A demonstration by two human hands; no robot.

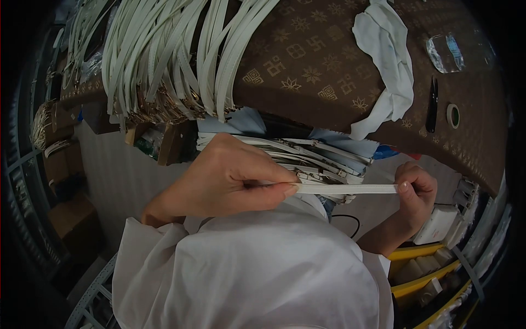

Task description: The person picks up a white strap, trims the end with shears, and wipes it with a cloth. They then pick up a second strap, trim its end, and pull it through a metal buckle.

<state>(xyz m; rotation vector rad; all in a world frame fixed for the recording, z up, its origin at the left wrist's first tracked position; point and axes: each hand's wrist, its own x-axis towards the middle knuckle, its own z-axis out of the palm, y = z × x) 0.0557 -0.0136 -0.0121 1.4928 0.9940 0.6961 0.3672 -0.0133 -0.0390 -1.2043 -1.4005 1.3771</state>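
Observation:
A narrow white strap point(348, 189) runs level between my two hands, in front of my chest. My left hand point(233, 178) pinches one end between thumb and fingertips. At the other end, my right hand point(417, 191) is closed on the strap with the thumb pressed along it. Just beyond, several white straps with metal buckles point(323, 156) lie in a heap across my lap, partly hidden by my left hand.
A brown patterned cloth point(307, 60) covers the table ahead. Many white straps point(159, 55) with gold-coloured hardware hang over its edge. On the right lie a white cloth point(389, 60), a black slim tool point(433, 107) and a tape roll point(453, 116). Yellow bins point(416, 252) stand lower right.

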